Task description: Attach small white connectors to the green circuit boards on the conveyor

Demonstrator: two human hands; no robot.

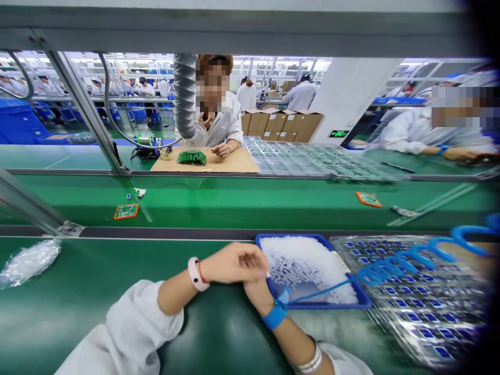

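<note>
My left hand (234, 264) is bent over my right hand (258, 296), and the two touch at the near left corner of a blue tray (365, 301). The left fingers are curled together, with a tiny white spot at their tips too small to name. Most of my right fingers are hidden behind the left hand, so their hold does not show. Loose small white pieces (300, 255) are heaped in the tray, with a thinner patch at the near left. On my right wrist is a blue strap (275, 312) joined to a coiled blue cord (394, 265).
Clear trays of blue-faced parts (425, 317) lie at the right, under the cord. A crumpled plastic bag (31, 262) is at the left. Orange-edged circuit boards (126, 211) rest on the green belt (242, 203). Across it, a person (224, 125) sits by stacked green boards (191, 158).
</note>
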